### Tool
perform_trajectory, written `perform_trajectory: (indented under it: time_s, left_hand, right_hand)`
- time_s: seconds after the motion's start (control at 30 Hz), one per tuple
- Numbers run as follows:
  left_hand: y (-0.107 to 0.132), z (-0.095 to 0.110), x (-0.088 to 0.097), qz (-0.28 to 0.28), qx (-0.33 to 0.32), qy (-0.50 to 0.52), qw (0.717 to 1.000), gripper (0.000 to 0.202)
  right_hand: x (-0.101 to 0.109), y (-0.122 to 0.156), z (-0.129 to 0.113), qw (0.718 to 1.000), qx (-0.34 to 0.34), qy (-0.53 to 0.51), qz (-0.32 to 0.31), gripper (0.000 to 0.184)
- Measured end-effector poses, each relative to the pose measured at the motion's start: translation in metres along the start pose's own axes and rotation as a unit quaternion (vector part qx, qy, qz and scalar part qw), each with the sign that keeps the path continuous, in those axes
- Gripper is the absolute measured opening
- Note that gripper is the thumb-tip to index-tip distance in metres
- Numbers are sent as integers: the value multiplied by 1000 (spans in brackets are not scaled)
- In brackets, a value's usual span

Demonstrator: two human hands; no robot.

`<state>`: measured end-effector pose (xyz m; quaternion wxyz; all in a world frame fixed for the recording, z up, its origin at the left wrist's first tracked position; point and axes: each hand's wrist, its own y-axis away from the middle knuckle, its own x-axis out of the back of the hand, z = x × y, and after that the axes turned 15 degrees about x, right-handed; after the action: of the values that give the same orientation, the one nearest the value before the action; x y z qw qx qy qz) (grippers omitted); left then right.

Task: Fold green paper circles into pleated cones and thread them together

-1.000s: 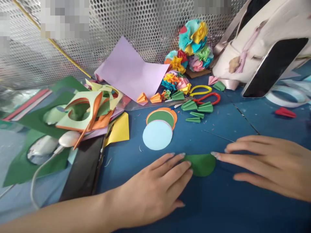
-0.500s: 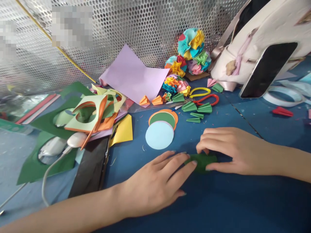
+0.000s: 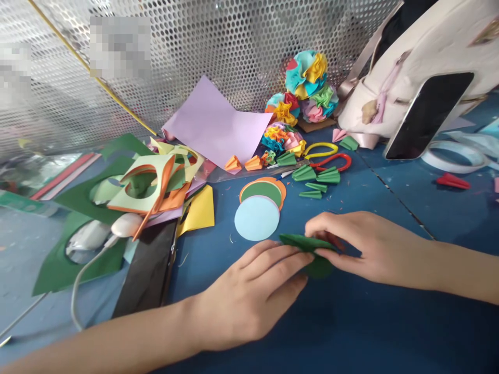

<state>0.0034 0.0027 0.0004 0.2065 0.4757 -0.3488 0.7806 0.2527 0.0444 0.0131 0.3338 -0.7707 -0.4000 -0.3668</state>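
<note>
Near the pale blue paper disc (image 3: 257, 218), the folded green paper (image 3: 306, 241) is pinched in the right hand's (image 3: 362, 250) grip; whether the left hand's (image 3: 255, 291) is closed cannot be told. Edges are best aligned before creasing.

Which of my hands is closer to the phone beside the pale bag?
Right. Your right hand, holding the green paper, is in front and left of the phone; your left hand, on that paper, lies farther left.
</note>
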Motion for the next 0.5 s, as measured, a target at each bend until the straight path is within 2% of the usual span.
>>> perform_trajectory:
  time_s: [0.17, 0.33, 0.43, 0.5]
  left_hand:
    - [2, -3, 0, -30, -38, -31, 998, 27]
    - [4, -6, -1, -43, -38, -20, 998, 27]
    - [4, -6, -2, -56, -32, -12, 998, 28]
    - [4, -6, -1, -61, -29, -13, 998, 28]
  right_hand:
    - [1, 0, -1, 999, -5, -41, 25, 37]
    - [5, 10, 5, 999, -2, -17, 49, 24]
    - [8, 19, 8, 1000, 1, -4, 28, 27]
    - [8, 25, 9, 999, 27, 41, 11, 31]
